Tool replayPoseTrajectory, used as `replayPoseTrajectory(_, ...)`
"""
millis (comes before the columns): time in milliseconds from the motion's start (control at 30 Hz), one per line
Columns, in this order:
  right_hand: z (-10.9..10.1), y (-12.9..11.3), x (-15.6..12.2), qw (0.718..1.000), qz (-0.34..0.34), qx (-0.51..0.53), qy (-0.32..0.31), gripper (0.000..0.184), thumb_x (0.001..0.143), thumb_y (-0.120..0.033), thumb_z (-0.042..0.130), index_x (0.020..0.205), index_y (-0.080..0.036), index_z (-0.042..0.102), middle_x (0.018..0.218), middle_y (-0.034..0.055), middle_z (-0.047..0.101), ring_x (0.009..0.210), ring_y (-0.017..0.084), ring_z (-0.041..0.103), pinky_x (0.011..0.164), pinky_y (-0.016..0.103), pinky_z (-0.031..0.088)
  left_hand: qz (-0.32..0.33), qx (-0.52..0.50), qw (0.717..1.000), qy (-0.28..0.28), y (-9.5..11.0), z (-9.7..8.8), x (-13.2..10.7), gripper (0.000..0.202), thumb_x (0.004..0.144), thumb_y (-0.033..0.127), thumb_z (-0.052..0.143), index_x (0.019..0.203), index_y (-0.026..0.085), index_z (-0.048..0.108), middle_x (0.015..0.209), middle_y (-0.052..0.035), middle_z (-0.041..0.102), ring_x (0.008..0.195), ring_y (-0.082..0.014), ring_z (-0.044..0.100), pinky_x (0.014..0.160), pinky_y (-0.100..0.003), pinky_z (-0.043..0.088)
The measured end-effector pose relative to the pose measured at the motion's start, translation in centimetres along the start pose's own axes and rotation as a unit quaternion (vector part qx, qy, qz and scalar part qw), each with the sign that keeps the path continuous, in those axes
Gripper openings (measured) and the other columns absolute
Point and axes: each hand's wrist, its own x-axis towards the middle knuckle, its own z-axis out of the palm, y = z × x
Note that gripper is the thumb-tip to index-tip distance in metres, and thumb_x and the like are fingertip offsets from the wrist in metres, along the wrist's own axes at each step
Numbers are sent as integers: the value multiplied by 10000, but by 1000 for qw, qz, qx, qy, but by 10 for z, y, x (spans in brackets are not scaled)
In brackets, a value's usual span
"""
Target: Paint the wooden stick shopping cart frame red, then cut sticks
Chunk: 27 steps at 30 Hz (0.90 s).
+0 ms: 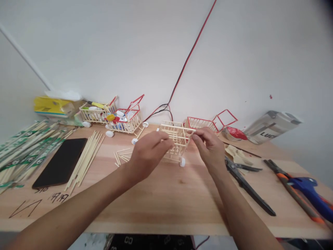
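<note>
A small cart built from pale wooden sticks (pixel 174 138) stands on the wooden table (pixel 166 198), with a white wheel (pixel 182 161) at its near corner. My left hand (pixel 148 152) has its fingers closed on the cart's left side. My right hand (pixel 209 146) pinches the cart's upper right edge with fingers pressed together. Both hands hold the cart from opposite sides. A few short cut sticks (pixel 121 156) lie just left of my left hand.
Two finished stick carts with red handles (pixel 125 119) stand at the back left, a red-framed one (pixel 205 123) behind the hands. A black phone (pixel 61 163), loose chopsticks (pixel 87 158) and wrapped chopsticks (pixel 23 147) lie left. Black pliers (pixel 247 184) and a blue glue gun (pixel 309 194) lie right.
</note>
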Motion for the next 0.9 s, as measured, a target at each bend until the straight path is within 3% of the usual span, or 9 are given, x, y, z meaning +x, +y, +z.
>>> replayPoseTrajectory(167, 0, 3, 3, 1000, -4, 13, -16, 122, 911, -222, 560, 880, -228, 677, 807, 17, 627, 713, 150, 519, 640, 290, 402, 46, 89, 992, -72, 16, 10, 15, 219, 980, 181, 430, 1103, 158, 610, 1118, -80, 698, 883, -140, 665, 682, -237, 502)
replayPoseTrajectory(400, -1, 3, 6, 999, -1, 29, -35, 117, 905, -213, 567, 851, -221, 670, 774, 10, 601, 688, 142, 507, 644, 286, 400, 39, 173, 977, -117, 17, 24, 21, 215, 946, 124, 461, 1079, 152, 628, 959, -57, 718, 719, -132, 654, 552, -239, 441)
replayPoseTrajectory(667, -2, 2, 6, 999, 6, 30, -39, 131, 912, -219, 563, 836, -217, 670, 773, 11, 594, 699, 140, 510, 641, 278, 394, 40, 209, 970, -122, 18, 32, 26, 183, 946, 137, 475, 992, 148, 651, 797, -33, 668, 639, -130, 601, 502, -243, 363)
replayPoseTrajectory(900, -3, 4, 6, 999, -3, 22, -45, 126, 918, -225, 562, 849, -220, 667, 793, 12, 608, 717, 142, 518, 659, 281, 399, 35, 218, 966, -131, 19, 34, 26, 204, 940, 136, 460, 863, 151, 648, 787, -34, 641, 638, -150, 590, 485, -274, 355)
